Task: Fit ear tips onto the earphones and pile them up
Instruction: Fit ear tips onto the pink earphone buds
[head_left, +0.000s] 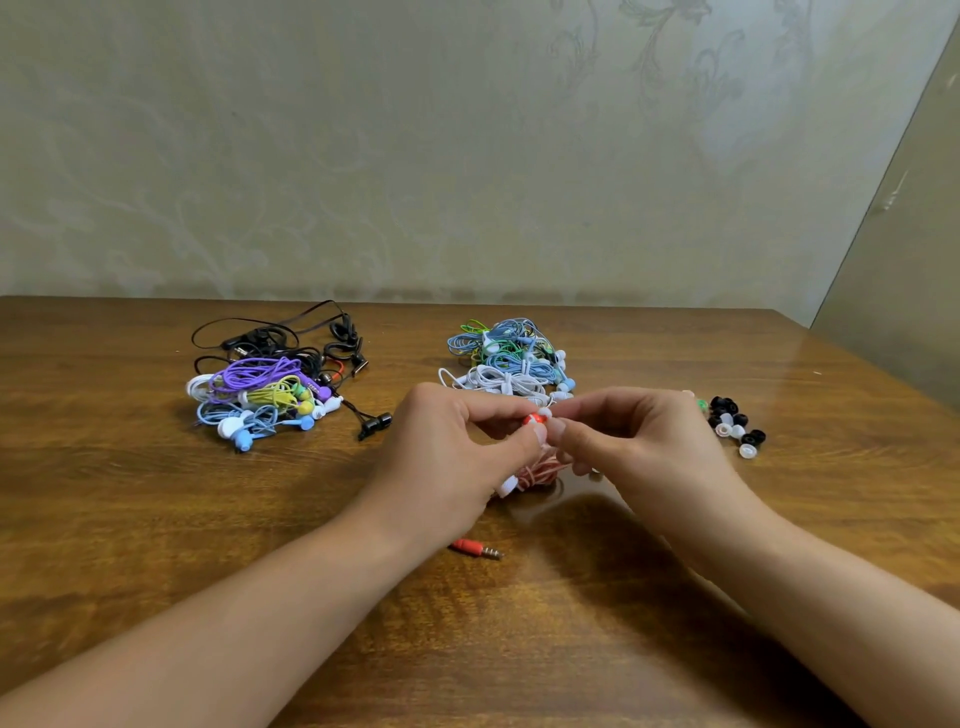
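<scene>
My left hand (457, 447) pinches a red earbud (532, 419) between thumb and forefinger above the table's middle. My right hand (623, 436) pinches a white ear tip (545, 413) against that earbud. The earphone's pink-red cable (540, 472) hangs bundled beneath both hands, and its red jack plug (475, 548) lies on the wood nearer to me. Loose black and white ear tips (735, 426) lie scattered right of my right hand.
A pile of purple, yellow, blue and black earphones (270, 384) lies at the left on the wooden table (156, 519). Another pile of blue, green and white earphones (511, 358) sits behind my hands. A wall runs along the table's far edge.
</scene>
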